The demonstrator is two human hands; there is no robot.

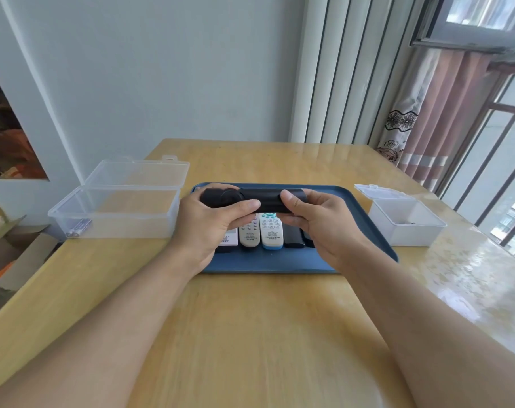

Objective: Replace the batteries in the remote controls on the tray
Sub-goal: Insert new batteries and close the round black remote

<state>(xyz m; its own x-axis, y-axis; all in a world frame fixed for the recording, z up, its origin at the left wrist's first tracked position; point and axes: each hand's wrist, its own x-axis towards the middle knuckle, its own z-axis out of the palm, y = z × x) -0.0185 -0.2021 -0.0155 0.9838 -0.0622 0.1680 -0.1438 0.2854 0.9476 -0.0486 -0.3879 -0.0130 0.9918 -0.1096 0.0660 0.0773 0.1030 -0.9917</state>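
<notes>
**A:** What are the hands doing?

**B:** Both grasp one black remote control (252,198), held crosswise above the blue tray (362,219). The left hand (212,228) curls round its rounded left end, thumb lying along the front. The right hand (318,222) grips the right end, thumb pressed on top, fingers wrapped beneath.

**A:** And under them?

**B:** More remotes lie side by side on the tray: a white one with a blue end (270,231), a grey-white one (249,235), another partly hidden by the left hand, and black ones (293,238) to the right.

**A:** Around the tray?

**B:** A pale wooden table (250,334). To the left, an open clear plastic box (115,210) holding batteries (79,226) in its near left corner. To the right, a smaller open white box (406,222). Beyond: a white wall, a patterned curtain (421,119) and a barred window (498,160).
</notes>
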